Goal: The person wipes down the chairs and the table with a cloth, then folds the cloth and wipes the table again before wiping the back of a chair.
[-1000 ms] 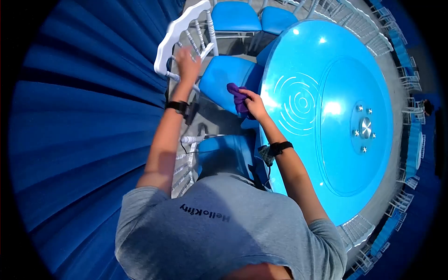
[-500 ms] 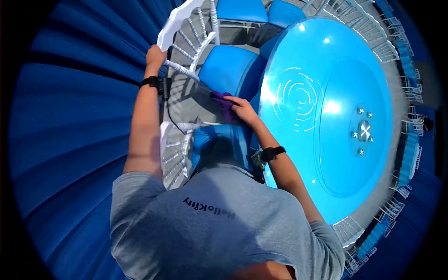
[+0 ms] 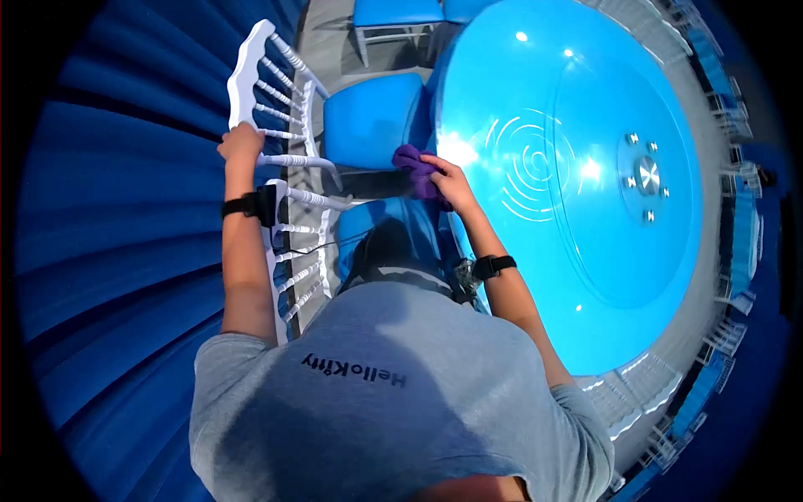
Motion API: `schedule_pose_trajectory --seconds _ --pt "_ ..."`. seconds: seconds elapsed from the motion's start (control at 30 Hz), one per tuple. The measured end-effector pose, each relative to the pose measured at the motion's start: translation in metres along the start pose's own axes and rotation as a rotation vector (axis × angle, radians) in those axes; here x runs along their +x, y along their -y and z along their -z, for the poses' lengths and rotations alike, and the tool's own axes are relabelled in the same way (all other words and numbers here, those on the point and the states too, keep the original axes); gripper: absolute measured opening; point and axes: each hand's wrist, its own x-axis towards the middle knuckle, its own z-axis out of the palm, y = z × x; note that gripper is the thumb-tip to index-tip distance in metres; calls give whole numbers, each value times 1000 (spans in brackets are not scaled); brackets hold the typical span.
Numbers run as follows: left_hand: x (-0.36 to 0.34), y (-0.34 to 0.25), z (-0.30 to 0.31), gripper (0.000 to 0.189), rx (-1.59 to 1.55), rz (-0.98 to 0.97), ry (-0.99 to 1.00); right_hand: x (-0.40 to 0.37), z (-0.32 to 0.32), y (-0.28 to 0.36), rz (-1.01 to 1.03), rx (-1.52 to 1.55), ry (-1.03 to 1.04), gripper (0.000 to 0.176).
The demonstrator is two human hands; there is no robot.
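My left hand (image 3: 240, 144) is closed round the end of the top rail of a white chair (image 3: 245, 84) with turned spindles and a blue seat (image 3: 372, 121). In my right hand (image 3: 450, 182) is a bunched purple cloth (image 3: 415, 170), pinched between thumb and fingers. The cloth hangs beside the table edge, overlapping the front corner of that blue seat in this view. A second white chair (image 3: 280, 251) stands right in front of my body, its blue seat (image 3: 355, 230) partly hidden by my legs.
A round glossy blue table (image 3: 519, 276) with a turntable and metal centre disc (image 3: 648, 176) fills the right side. Dark blue draped curtain (image 3: 125, 209) runs along the left. Another blue-seated chair (image 3: 397, 12) stands farther up, and more chairs and tables line the far right.
The chair held by my left hand has shifted down and left, closer to the chair before me. My right hand has moved slightly right with the cloth, and the view has shifted.
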Motion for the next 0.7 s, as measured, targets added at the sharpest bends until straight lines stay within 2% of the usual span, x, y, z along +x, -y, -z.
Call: schedule_pose_trajectory --seconds 0.07,0.13,0.2,0.23,0.27,0.33,0.4,0.43,0.47,0.53,0.57,0.6,0.67,0.7 --pt "-31 -36 8 49 -177 -344 -253 -14 5 3 92 28 -31 41" --pt "-78 -84 15 46 -596 -616 -92 -39 8 17 117 49 -41 37" --pt "-128 -127 -7 46 -719 -1059 -267 -61 16 26 311 2 -2 35" --pt "-156 -144 -11 45 -784 -1250 -197 -80 20 33 255 1 22 34" --pt "-178 -160 -14 43 -833 -1449 -119 -91 24 29 371 -36 -32 34" --pt "-211 -183 -31 41 -1014 -1550 217 -139 35 42 263 -18 -69 39" --pt "-245 -191 -34 38 -1044 -1297 758 -179 47 37 262 27 -102 47" --pt "-258 -195 -37 32 -1059 -1263 895 -198 50 37 297 82 -114 53" --pt "-265 -198 -45 32 -1032 -1279 923 -211 55 28 291 96 -147 53" --pt "-277 -199 -51 27 -877 -1159 1035 -233 68 19 256 125 -80 53" --pt "-281 -199 -50 27 -771 -1188 1106 -243 76 18 219 8 -121 52" --pt "-288 -200 -48 27 -756 -1196 1114 -247 80 14 218 15 -136 52" --pt "-300 -196 -44 24 -987 -1088 1259 -247 85 4 282 -54 -242 48" --pt "-304 -195 -39 26 -1049 -1096 1231 -245 86 4 297 -48 -254 48"
